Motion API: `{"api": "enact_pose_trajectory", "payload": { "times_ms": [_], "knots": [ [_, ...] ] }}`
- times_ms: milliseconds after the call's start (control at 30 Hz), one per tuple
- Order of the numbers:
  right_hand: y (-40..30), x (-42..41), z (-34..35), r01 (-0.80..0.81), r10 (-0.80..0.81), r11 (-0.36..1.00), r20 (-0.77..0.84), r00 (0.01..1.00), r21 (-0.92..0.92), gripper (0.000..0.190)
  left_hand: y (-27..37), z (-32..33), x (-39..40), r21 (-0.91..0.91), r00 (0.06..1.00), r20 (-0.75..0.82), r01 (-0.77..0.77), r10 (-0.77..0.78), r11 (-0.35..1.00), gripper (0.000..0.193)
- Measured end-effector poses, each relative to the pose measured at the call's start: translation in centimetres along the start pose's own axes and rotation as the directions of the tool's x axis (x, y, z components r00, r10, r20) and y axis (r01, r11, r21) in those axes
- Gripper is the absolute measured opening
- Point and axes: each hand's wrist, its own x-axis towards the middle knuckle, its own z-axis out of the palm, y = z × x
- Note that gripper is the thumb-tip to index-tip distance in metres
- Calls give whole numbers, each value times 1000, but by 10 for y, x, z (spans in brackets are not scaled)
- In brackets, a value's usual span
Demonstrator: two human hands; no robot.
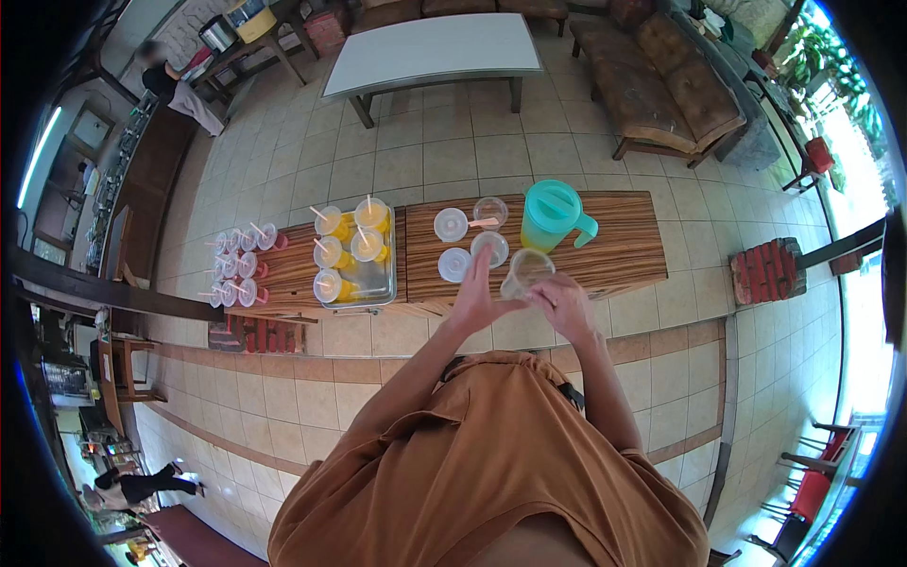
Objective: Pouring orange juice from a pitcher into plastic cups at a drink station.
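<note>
My right hand (565, 306) grips a clear plastic cup (531, 269) by its side, tilted over the front edge of the wood-grain table (616, 241). Fingers raised and thumb spread toward that cup, my left hand (476, 294) appears to hold nothing; whether its thumb touches the cup I cannot tell. Behind its fingertips is another clear cup (498, 249), with one more clear cup (490, 210) farther back. Two round plastic lids, a rear lid (451, 224) and a front lid (454, 264), lie to the left. A pale pink straw-like piece (484, 222) lies between rear lid and rear cup.
A lidded turquoise pitcher (551, 209) stands behind the held cup. Left of it, a metal tray (375, 287) carries several lidded cups of yellow drink with straws. Several lidded cups of pink drink (248, 266) line the table's left end. A brick pillar (769, 273) rises at right.
</note>
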Motion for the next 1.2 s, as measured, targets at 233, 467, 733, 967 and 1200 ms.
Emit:
{"api": "enact_pose_trajectory", "payload": {
  "times_ms": [233,467,733,967,1200],
  "knots": [
    [-21,2,-4,188,-186,970,-23,982,152,22,-16,14,-8,-375,947,317,170,-46,911,117],
    [100,22,4,-288,412,911,-635,653,295,50,-15,22,7,-400,950,232,291,-211,869,108],
    [158,57,24,-423,688,670,-297,662,610,60,-18,38,30,-520,921,279,384,-273,763,110],
    [177,69,48,-246,733,551,-321,600,798,41,-15,36,41,-447,917,291,384,-274,808,107],
    [159,78,42,-128,760,475,-333,557,870,33,-21,27,35,-478,920,261,385,-291,790,106]
  ]
}}
